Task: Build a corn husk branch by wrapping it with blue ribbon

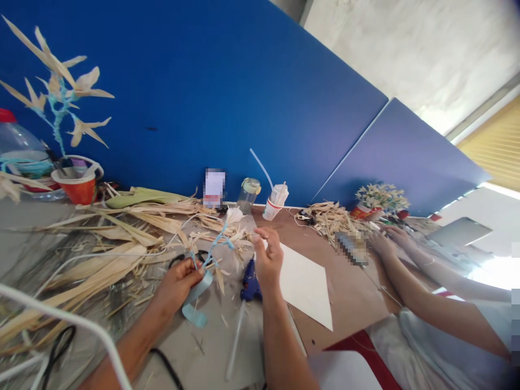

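My left hand pinches the lower stem of a corn husk flower, whose branching stem is wrapped in light blue ribbon. Its pale bloom points up and away from me. A loose tail of light blue ribbon hangs below those fingers. To the right, my right hand is raised with fingers loosely curled and a gap by the thumb; I see nothing held in it. Partly behind its wrist lies a blue glue gun with a long translucent glue stick. Scissors lie partly hidden behind my left hand.
Dry corn husks cover the table's left side. A red cup holds a finished husk plant. White card lies right. A bottle and paper cup stand behind. White cables cross the left foreground. Another person's hands are at right.
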Tool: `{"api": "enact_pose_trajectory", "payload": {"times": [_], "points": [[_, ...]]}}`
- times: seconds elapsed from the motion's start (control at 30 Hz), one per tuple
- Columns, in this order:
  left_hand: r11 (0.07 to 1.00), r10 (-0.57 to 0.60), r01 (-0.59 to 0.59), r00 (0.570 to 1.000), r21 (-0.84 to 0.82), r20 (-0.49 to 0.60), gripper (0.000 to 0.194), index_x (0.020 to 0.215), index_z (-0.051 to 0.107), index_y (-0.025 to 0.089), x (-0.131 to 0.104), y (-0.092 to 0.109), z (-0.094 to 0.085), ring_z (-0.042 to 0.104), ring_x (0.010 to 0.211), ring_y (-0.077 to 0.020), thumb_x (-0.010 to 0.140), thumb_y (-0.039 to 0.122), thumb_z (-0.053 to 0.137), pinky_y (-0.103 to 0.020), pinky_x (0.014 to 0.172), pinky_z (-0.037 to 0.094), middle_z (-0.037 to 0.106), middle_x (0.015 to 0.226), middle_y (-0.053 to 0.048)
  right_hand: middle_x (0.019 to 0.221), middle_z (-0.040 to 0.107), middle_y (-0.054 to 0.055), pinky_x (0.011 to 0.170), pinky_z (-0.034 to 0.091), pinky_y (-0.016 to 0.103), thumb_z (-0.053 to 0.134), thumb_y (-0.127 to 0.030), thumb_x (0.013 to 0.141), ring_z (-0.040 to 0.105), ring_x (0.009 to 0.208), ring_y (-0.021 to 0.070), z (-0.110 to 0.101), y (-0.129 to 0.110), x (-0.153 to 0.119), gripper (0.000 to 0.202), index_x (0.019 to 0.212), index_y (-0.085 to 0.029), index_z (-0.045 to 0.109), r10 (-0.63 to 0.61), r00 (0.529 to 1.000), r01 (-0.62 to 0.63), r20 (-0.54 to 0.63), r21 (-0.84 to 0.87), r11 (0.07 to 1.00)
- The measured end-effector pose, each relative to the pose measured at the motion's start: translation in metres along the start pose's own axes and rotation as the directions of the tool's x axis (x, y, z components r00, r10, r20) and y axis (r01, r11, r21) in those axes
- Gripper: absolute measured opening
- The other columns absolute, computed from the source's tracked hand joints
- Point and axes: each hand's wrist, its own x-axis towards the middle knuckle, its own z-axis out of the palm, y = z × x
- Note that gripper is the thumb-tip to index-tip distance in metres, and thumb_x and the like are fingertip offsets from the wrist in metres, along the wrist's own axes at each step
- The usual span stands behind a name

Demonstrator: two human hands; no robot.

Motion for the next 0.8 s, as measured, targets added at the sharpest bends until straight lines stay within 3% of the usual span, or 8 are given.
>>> {"api": "enact_pose_trajectory", "payload": {"times": [0.1, 0.17, 0.3, 0.4, 0.57, 0.63, 0.73, 0.8], "points": [[0.995, 0.032, -0.028, 0.998, 0.093, -0.044, 0.03, 0.058, 0.061, 0.019, 0.002, -0.003, 0.001, 0.043, 0.048, -0.0115, 0.05, 0.039, 0.081, -0.025, 0.049, 0.03, 0.053, 0.049, 0.004, 0.105, 0.06, 0.008, 0.096, 0.04, 0.045, 0.059, -0.024, 0.086, 0.052, 0.105, 0.025, 0.01, -0.013, -0.008, 0.016, 0.092, -0.024, 0.073, -0.245, 0.961, 0.266, 0.126, -0.197, 0.944], [0.991, 0.062, -0.057, 0.997, 0.117, -0.041, 0.029, 0.058, 0.061, 0.019, 0.002, -0.005, 0.001, 0.043, 0.048, -0.0119, 0.051, 0.04, 0.08, -0.025, 0.05, 0.03, 0.053, 0.049, 0.004, 0.108, 0.059, 0.009, 0.098, 0.039, 0.047, 0.06, -0.021, 0.085, 0.05, 0.108, 0.0263, 0.013, -0.016, -0.011, 0.015, 0.091, -0.025, 0.073, -0.288, 0.933, 0.343, 0.218, -0.286, 0.895], [0.99, 0.101, -0.1, 0.995, 0.097, -0.012, 0.029, 0.06, 0.062, 0.019, 0.002, -0.01, 0.001, 0.045, 0.051, -0.0126, 0.054, 0.041, 0.079, -0.025, 0.051, 0.032, 0.054, 0.052, 0.003, 0.116, 0.057, 0.01, 0.103, 0.037, 0.048, 0.065, -0.019, 0.081, 0.046, 0.115, 0.0281, 0.015, -0.008, -0.013, 0.015, 0.093, -0.023, 0.072, -0.239, 0.925, 0.344, 0.294, -0.389, 0.854], [0.991, 0.093, -0.092, 0.996, 0.097, -0.008, 0.031, 0.061, 0.062, 0.019, 0.002, -0.013, 0.002, 0.044, 0.05, -0.0123, 0.053, 0.043, 0.08, -0.025, 0.051, 0.032, 0.053, 0.051, 0.004, 0.115, 0.058, 0.011, 0.104, 0.036, 0.048, 0.064, -0.015, 0.08, 0.046, 0.116, 0.028, 0.017, -0.001, -0.015, 0.009, 0.084, -0.021, 0.07, -0.214, 0.93, 0.323, 0.3, -0.381, 0.867], [0.993, 0.059, -0.058, 0.998, 0.1, -0.008, 0.033, 0.059, 0.062, 0.018, 0.001, -0.01, 0.004, 0.046, 0.051, -0.0119, 0.051, 0.043, 0.082, -0.025, 0.052, 0.034, 0.055, 0.051, 0.004, 0.113, 0.058, 0.011, 0.102, 0.037, 0.046, 0.063, -0.015, 0.077, 0.049, 0.114, 0.0268, 0.022, 0.001, -0.018, 0.006, 0.076, -0.02, 0.066, -0.17, 0.955, 0.24, 0.244, -0.294, 0.925], [0.998, 0.016, -0.015, 1.0, 0.063, -0.012, 0.033, 0.06, 0.062, 0.017, -0.001, -0.007, 0.004, 0.046, 0.049, -0.0107, 0.049, 0.04, 0.084, -0.023, 0.05, 0.034, 0.055, 0.051, 0.004, 0.115, 0.058, 0.011, 0.102, 0.037, 0.045, 0.061, -0.021, 0.08, 0.051, 0.115, 0.0263, 0.02, 0.002, -0.015, 0.007, 0.078, -0.02, 0.068, -0.109, 0.972, 0.148, 0.207, -0.185, 0.971], [0.993, -0.09, 0.091, 0.996, -0.075, 0.019, 0.032, 0.064, 0.063, 0.017, -0.004, -0.003, 0.001, 0.047, 0.047, -0.0095, 0.05, 0.034, 0.085, -0.022, 0.048, 0.036, 0.057, 0.053, 0.004, 0.113, 0.06, 0.01, 0.098, 0.04, 0.041, 0.054, -0.033, 0.087, 0.055, 0.11, 0.0237, 0.01, 0.01, -0.004, 0.021, 0.088, -0.019, 0.069, 0.102, 0.993, -0.106, 0.055, 0.075, 0.992], [0.97, -0.137, 0.146, 0.989, -0.192, 0.06, 0.027, 0.067, 0.063, 0.017, -0.004, -0.002, -0.002, 0.05, 0.047, -0.0092, 0.054, 0.03, 0.084, -0.021, 0.047, 0.04, 0.059, 0.055, 0.004, 0.102, 0.063, 0.008, 0.09, 0.044, 0.038, 0.052, -0.037, 0.088, 0.058, 0.098, 0.0212, 0.0, 0.016, 0.003, 0.024, 0.093, -0.019, 0.067, 0.26, 0.96, -0.233, -0.103, 0.223, 0.947]]}}
